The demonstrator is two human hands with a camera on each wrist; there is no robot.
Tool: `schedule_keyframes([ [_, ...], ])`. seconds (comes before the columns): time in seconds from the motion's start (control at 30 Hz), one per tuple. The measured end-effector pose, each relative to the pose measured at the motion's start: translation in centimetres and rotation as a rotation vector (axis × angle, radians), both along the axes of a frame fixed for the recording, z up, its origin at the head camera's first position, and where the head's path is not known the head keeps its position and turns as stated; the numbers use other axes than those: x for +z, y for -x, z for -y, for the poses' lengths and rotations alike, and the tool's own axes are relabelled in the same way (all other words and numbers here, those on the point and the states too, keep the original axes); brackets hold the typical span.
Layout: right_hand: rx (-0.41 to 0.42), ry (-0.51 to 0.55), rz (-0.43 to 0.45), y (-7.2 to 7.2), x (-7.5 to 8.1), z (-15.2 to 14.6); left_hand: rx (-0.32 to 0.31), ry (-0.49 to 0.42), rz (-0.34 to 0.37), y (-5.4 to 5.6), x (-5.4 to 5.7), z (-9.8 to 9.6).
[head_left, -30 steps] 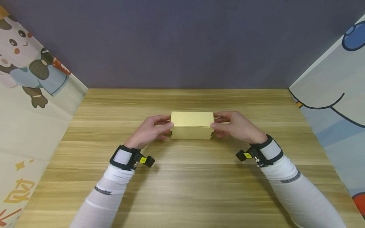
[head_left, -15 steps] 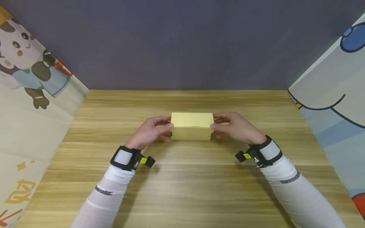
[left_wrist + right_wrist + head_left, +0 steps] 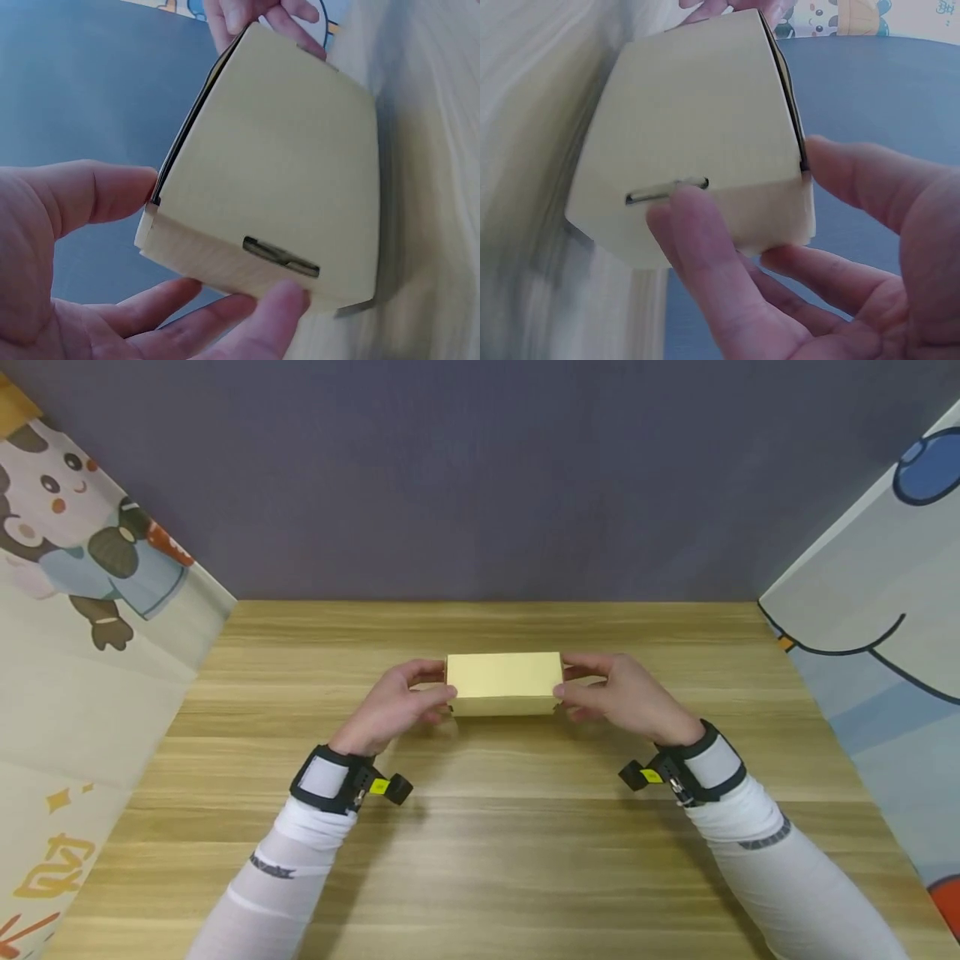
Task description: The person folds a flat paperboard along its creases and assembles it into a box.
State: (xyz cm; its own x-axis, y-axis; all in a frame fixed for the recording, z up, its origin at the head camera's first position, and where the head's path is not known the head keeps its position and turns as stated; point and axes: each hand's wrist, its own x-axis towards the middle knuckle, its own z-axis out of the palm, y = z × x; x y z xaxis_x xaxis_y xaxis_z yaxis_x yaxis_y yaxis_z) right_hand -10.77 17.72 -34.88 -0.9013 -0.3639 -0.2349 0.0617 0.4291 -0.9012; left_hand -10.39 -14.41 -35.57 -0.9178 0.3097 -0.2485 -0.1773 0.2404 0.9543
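A small pale-yellow cardboard box [image 3: 504, 675] is held between both hands over the wooden table, its lid face tipped toward the head camera. My left hand [image 3: 396, 703] grips its left end, thumb at the lid's near edge and fingers on the end wall. The right hand [image 3: 626, 697] grips the opposite end in the same way. In the left wrist view a narrow slot [image 3: 281, 256] shows close to the fingertips, and a thin dark gap runs along the lid edge. A similar slot [image 3: 667, 190] appears in the right wrist view. The box's inside is hidden.
The wood-grain table [image 3: 495, 860] spreads around the box. Behind it rises a dark grey-blue panel [image 3: 495, 477]. Cartoon-printed panels stand at the left [image 3: 97, 710] and right [image 3: 847, 577]. Each wrist wears a strapped camera.
The box has tilted and risen slightly: more of its lid face and less of its front face shows now. Both hands keep their grip on the ends.
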Motion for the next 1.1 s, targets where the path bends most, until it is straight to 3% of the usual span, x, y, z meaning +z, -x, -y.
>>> schedule_keyframes([
  [0.17, -0.038, -0.009, -0.059, -0.2, 0.7, 0.1, 0.042, 0.013, -0.071, -0.1, 0.9, -0.4],
  [0.37, -0.119, 0.001, -0.139, -0.5, 0.8, 0.4, 0.086, 0.036, -0.140, -0.3, 1.2, -0.8],
  [0.6, -0.215, 0.061, -0.246, -0.4, 0.0, 1.1, 0.161, -0.021, -0.165, -0.4, 0.9, -1.4],
  [0.8, -0.272, 0.046, -0.293, -0.5, -0.4, 1.5, 0.208, -0.051, -0.188, -0.3, 0.5, -1.8],
  [1.0, -0.286, 0.031, -0.295, -0.4, -1.0, 1.9, 0.236, -0.076, -0.200, -0.1, -0.2, -2.0],
  [1.1, -0.276, -0.026, -0.302, -0.2, -1.3, 1.9, 0.236, -0.052, -0.214, 0.0, -0.7, -2.1],
])
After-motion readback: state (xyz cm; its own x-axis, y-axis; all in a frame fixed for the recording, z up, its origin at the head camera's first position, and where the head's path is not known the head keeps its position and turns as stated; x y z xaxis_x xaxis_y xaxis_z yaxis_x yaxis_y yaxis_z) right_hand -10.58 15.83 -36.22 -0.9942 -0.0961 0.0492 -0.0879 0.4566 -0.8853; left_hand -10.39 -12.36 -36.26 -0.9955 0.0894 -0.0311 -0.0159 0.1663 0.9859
